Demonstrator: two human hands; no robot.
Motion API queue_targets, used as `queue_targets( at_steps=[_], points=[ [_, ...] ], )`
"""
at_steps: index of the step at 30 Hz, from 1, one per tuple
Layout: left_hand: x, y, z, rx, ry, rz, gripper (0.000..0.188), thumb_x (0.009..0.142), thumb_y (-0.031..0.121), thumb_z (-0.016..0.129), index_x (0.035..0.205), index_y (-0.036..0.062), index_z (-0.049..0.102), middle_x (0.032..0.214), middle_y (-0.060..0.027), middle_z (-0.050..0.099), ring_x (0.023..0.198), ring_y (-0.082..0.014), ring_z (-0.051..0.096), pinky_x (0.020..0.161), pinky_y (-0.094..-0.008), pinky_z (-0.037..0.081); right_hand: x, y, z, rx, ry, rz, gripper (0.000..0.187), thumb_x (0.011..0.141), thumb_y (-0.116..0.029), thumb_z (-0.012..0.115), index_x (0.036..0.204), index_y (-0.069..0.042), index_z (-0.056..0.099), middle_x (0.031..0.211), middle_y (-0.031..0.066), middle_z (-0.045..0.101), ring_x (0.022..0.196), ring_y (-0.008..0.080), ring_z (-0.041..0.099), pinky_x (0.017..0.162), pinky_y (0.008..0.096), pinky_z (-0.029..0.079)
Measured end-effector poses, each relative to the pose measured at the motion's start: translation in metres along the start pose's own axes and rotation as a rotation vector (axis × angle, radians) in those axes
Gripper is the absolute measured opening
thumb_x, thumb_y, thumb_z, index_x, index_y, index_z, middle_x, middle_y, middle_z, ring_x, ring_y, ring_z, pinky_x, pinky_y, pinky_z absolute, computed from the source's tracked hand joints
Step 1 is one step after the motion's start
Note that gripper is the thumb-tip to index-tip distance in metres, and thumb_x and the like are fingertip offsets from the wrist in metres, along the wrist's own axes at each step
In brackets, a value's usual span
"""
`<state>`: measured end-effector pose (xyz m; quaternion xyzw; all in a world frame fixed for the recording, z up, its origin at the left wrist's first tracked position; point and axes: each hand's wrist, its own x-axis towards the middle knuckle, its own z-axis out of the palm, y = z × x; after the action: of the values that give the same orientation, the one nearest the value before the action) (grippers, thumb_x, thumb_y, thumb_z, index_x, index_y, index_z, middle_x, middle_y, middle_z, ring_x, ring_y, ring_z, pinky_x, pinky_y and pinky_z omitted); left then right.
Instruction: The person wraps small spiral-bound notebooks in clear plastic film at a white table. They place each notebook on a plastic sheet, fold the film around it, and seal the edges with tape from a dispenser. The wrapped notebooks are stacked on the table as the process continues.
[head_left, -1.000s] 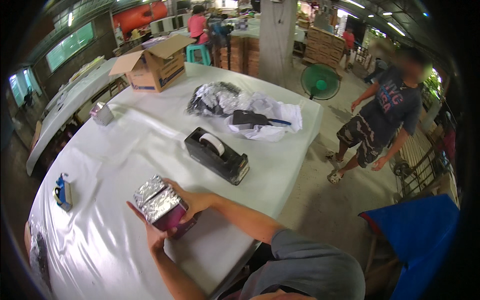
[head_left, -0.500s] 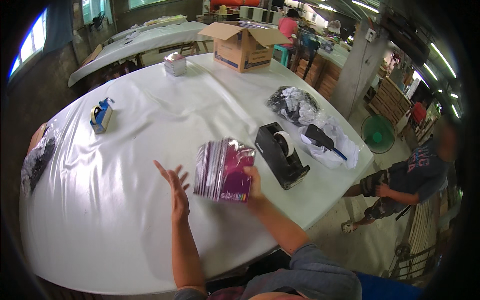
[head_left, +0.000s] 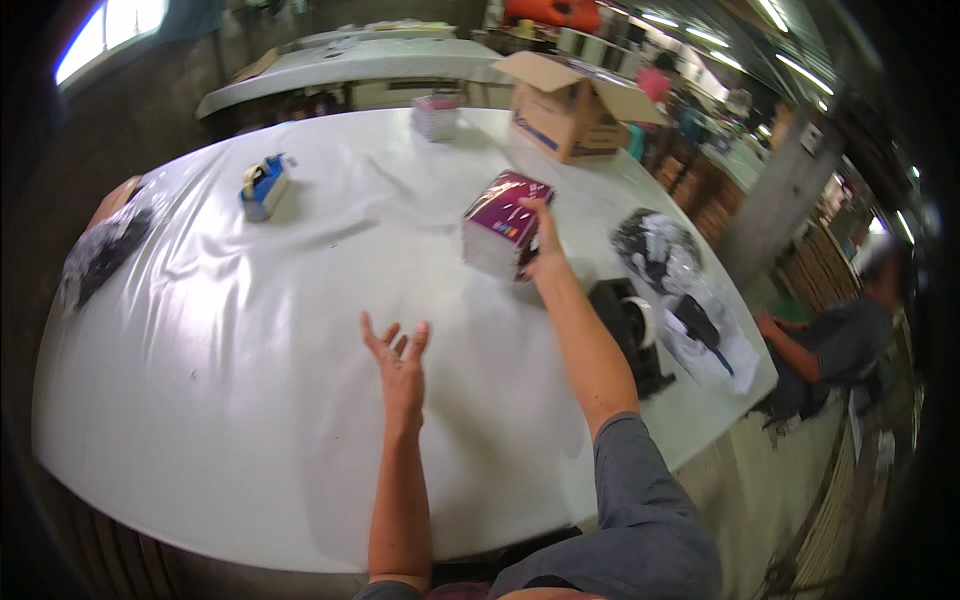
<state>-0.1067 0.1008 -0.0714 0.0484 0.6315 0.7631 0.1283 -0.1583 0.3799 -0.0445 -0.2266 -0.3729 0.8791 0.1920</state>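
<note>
My right hand (head_left: pixel 540 238) grips a stack of purple-topped packs (head_left: pixel 508 208) from its right side, fingers over the top and edge. The stack has a shiny purple cover and pale layered sides, and it is held over the middle-right of the white-covered table (head_left: pixel 300 400). Whether its underside touches the table I cannot tell. My left hand (head_left: pixel 402 375) is held over the table nearer to me, fingers spread, with nothing in it. Right of my right forearm stands a black tape dispenser (head_left: pixel 632 335) with a pale roll, partly hidden by the arm.
An open cardboard box (head_left: pixel 570 115) and a similar small stack (head_left: pixel 436 118) stand at the far edge. A blue tape dispenser (head_left: pixel 264 190) and a dark plastic-wrapped bundle (head_left: pixel 108 250) lie left. Bagged items (head_left: pixel 660 250) lie right. A person (head_left: pixel 840 340) is beyond the right edge.
My right hand has carried the purple stack forward, away from me, and tilted it. The left hand has separated from it and stays open. The head view has turned left.
</note>
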Motion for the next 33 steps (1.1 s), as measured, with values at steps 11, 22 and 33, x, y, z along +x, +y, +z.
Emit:
queue_targets(
  at_steps=[11,22,33],
  points=[
    [0.004,-0.02,-0.007,0.13,0.073,0.134,0.106,0.074,0.035,0.076,0.146,0.0108,0.003,0.14,-0.0271,0.024,0.123,-0.0391,0.039,0.096,-0.0492,0.039,0.165,0.007,-0.011,-0.159,0.062,-0.055,0.052,0.056,-0.028,0.077,0.099,-0.004,0.061,0.097,0.0134,0.062,0.082,0.0263,0.061,0.081,0.041,0.05],
    [0.001,-0.024,0.001,0.241,0.04,0.202,0.105,0.076,0.038,0.074,0.146,0.0118,0.001,0.14,-0.0269,0.02,0.126,-0.0396,0.036,0.099,-0.0491,0.038,0.18,-0.006,0.007,-1.279,0.743,-0.585,0.101,0.073,-0.059,0.066,0.146,-0.011,0.014,0.149,0.0253,0.013,0.135,0.0359,0.027,0.098,0.0666,0.027],
    [0.008,-0.019,-0.003,-0.046,0.166,-0.024,0.098,0.081,0.038,0.069,0.147,0.0144,0.001,0.146,-0.0243,0.015,0.131,-0.0378,0.03,0.103,-0.0472,0.03,-0.029,0.061,0.022,-1.825,-0.529,-1.566,0.056,0.087,-0.037,0.055,0.14,-0.029,0.038,0.15,0.0101,0.024,0.138,0.023,0.024,0.103,0.0688,0.012]
  ],
)
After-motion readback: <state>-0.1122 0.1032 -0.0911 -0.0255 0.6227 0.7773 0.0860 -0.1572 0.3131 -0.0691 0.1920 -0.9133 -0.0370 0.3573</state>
